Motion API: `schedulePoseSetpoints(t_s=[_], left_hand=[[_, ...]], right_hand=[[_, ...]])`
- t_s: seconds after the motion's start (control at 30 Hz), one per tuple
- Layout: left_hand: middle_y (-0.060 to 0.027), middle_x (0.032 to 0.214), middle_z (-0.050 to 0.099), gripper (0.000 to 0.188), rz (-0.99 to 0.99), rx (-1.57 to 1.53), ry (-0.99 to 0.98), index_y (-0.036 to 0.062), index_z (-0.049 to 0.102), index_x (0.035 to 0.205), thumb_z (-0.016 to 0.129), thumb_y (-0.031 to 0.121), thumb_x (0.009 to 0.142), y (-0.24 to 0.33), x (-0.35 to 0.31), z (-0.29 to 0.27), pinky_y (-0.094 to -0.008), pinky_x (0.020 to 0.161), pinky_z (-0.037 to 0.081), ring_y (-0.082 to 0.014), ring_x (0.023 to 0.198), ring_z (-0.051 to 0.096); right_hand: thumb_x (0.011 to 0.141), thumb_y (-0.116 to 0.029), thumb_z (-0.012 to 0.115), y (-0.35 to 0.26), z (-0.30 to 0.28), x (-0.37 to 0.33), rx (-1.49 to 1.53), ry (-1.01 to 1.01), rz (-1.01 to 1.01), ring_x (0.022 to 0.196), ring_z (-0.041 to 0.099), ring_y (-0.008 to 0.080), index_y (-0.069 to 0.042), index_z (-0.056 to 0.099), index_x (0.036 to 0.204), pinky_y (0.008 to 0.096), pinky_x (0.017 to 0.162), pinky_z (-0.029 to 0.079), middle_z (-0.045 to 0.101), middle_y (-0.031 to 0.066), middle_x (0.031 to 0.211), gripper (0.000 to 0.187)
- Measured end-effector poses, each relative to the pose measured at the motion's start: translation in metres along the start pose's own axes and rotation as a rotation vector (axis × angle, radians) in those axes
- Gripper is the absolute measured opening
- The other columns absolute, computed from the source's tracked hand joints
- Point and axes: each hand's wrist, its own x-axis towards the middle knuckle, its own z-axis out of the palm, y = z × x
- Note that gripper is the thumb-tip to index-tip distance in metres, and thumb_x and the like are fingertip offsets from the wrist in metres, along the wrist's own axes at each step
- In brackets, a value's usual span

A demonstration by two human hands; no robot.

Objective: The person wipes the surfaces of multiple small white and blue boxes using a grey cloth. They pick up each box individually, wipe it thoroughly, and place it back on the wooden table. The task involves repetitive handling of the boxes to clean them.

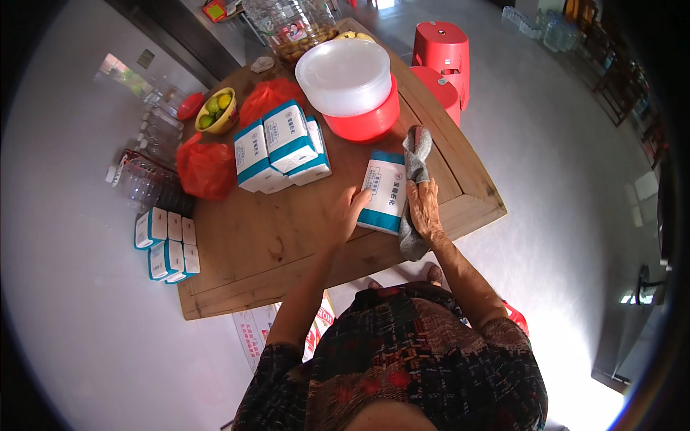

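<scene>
A white and teal tissue pack (383, 188) lies flat near the right side of the wooden table (273, 248). My left hand (351, 209) rests at its left edge with the fingers stretched out, a fingertip touching the wrapper. Along the right edge of the pack runs a long, bunched grey cloth (415, 241), narrowed near its far end. My right hand (425, 208) lies on the middle of this cloth, fingers extended and pointing away from me. Neither hand is closed round anything that I can see.
Several stacked tissue packs (286, 133) stand left of centre. Behind are a red tub (366, 123) with a translucent lidded container (343, 75), red plastic bags (203, 169) and a yellow fruit bowl (228, 118). More packs (165, 248) sit by the left edge. Red stools (440, 54) stand beyond the table.
</scene>
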Motion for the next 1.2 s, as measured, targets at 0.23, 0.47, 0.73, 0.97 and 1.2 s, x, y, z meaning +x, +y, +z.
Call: schedulePoseSetpoints(t_s=[0.23,0.47,0.73,0.97,1.2], left_hand=[[-0.0032,0.098,0.064,0.042,-0.252,-0.463,-0.083,0.0090,0.058,0.113,0.063,0.042,0.087,0.004,0.020,0.037,-0.0288,0.072,0.051,-0.0128,0.081,0.062],[-0.0059,0.122,0.055,0.056,-0.090,-0.940,-0.091,0.0079,0.045,0.130,0.058,0.044,0.089,-0.043,-0.006,0.038,-0.0350,0.089,0.051,-0.0159,0.106,0.058],[-0.0057,0.100,0.064,0.060,-0.230,-0.838,-0.298,0.0069,0.051,0.118,0.050,0.059,0.088,-0.003,-0.042,0.033,-0.0300,0.072,0.055,-0.0160,0.085,0.065],[-0.0053,0.114,0.059,0.069,-0.015,-0.786,-0.407,0.0106,0.037,0.133,0.053,0.056,0.084,-0.018,-0.052,0.026,-0.0330,0.079,0.055,-0.0167,0.097,0.062],[-0.0062,0.130,0.050,0.077,-0.190,-1.018,-0.338,0.0112,0.035,0.137,0.030,0.069,0.087,-0.025,-0.044,0.032,-0.0374,0.092,0.048,-0.0200,0.110,0.055]], right_hand=[[0.098,-0.027,0.042,-0.020,-0.023,-0.009,0.371,-0.111,-0.162,0.132,0.027,0.0400,-0.001,0.034,0.138,0.0415,0.109,0.025,0.024,0.0254,0.143,0.049],[0.085,-0.022,0.058,-0.059,-0.037,-0.066,-0.210,-0.125,-0.654,0.133,0.026,0.0412,-0.011,0.046,0.134,0.0514,0.106,0.026,0.025,0.0202,0.146,0.052],[0.095,-0.037,0.042,-0.098,-0.055,-0.014,0.593,-0.135,-0.110,0.102,0.056,0.0249,0.001,0.052,0.120,0.0316,0.090,0.041,0.059,0.0181,0.109,0.046],[0.089,-0.037,0.054,-0.119,-0.066,0.016,0.854,-0.631,0.331,0.083,0.062,0.0160,0.002,0.064,0.105,0.0277,0.078,0.049,0.066,0.0100,0.093,0.043],[0.096,-0.035,0.042,-0.123,-0.059,-0.016,0.777,-0.310,-0.182,0.102,0.051,0.0169,0.002,0.055,0.117,0.0289,0.090,0.039,0.056,0.0106,0.108,0.044]])
